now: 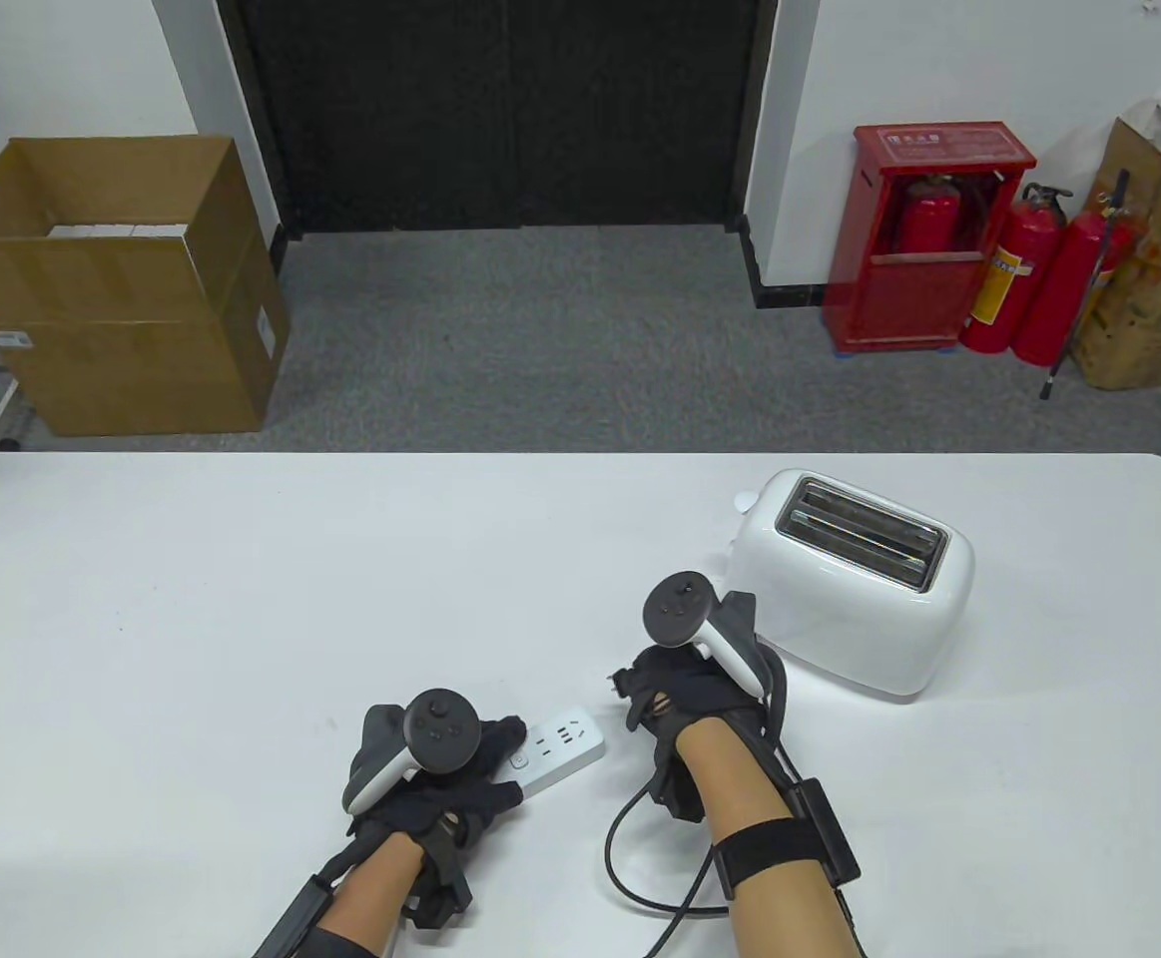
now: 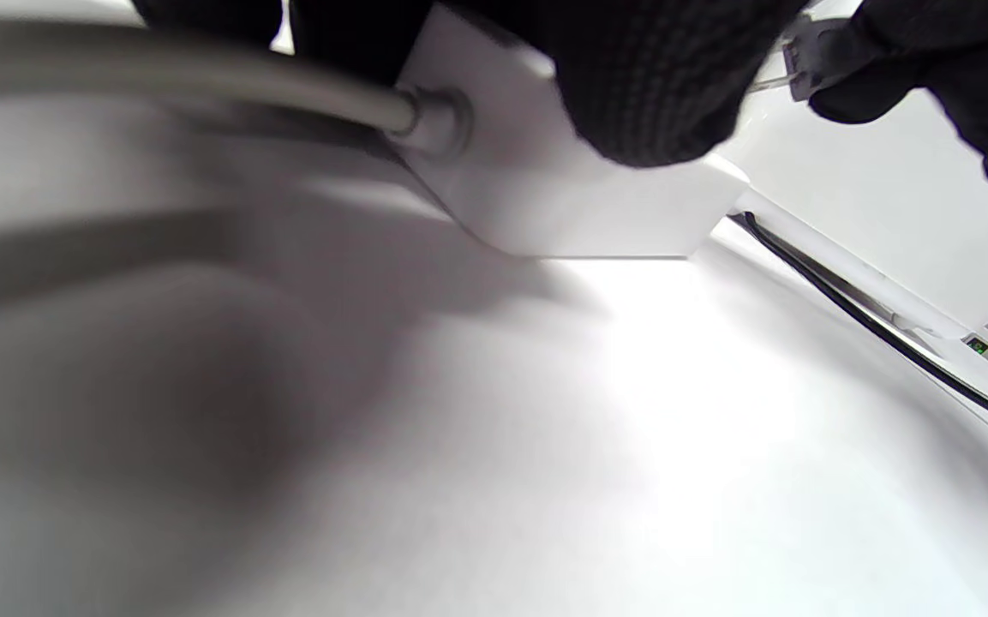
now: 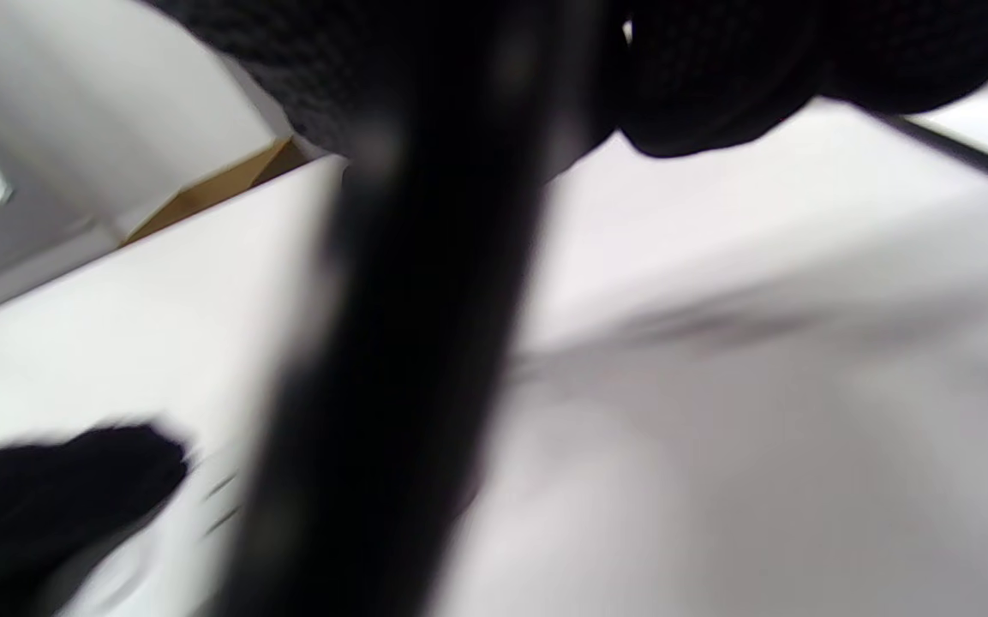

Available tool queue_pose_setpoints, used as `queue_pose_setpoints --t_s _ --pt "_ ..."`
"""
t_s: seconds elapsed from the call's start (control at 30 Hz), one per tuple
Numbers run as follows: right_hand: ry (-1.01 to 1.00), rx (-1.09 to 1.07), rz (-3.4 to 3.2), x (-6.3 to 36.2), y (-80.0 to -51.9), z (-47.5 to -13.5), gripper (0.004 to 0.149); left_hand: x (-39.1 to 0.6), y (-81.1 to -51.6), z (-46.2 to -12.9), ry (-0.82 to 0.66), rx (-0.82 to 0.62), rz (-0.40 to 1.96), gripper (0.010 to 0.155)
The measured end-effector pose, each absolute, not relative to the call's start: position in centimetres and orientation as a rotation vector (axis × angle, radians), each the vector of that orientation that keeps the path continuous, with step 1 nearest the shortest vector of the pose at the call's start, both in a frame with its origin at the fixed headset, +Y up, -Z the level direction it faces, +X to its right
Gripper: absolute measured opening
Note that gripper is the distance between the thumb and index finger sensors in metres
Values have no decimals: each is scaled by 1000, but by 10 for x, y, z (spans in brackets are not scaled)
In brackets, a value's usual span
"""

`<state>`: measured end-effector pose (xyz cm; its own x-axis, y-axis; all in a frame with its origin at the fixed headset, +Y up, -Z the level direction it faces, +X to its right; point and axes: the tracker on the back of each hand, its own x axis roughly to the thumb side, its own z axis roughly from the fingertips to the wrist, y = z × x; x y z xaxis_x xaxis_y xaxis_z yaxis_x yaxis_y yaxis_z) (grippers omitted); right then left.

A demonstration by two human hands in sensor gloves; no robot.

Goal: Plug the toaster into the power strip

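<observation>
Left hand pressed on the power strip lying on the surface; right hand's fingers apparently pinched the toaster's plug just beside the strip, prongs not yet inserted, insertion remaining.

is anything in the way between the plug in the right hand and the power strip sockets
Nothing visible blocks it. The right hand holds the plug just off the free end of the power strip, whose sockets face up uncovered. The left hand holds the strip's other end, clear of those sockets.
</observation>
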<state>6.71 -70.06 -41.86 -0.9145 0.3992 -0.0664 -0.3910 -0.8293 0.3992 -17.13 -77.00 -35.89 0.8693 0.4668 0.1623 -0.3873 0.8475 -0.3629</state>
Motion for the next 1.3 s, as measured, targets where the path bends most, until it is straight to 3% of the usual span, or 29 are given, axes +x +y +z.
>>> queue_pose_setpoints --t_s 0.37,0.87,1.3 --pt "826 65 2851 3 -706 -426 50 -171 -770 -359 -245 -330 459 71" --pt "990 -8 2862 -13 -711 -435 49 -167 -767 -357 -245 -304 413 70" --pt "987 14 2903 -21 -720 -433 50 -167 -769 -357 -261 -299 415 71"
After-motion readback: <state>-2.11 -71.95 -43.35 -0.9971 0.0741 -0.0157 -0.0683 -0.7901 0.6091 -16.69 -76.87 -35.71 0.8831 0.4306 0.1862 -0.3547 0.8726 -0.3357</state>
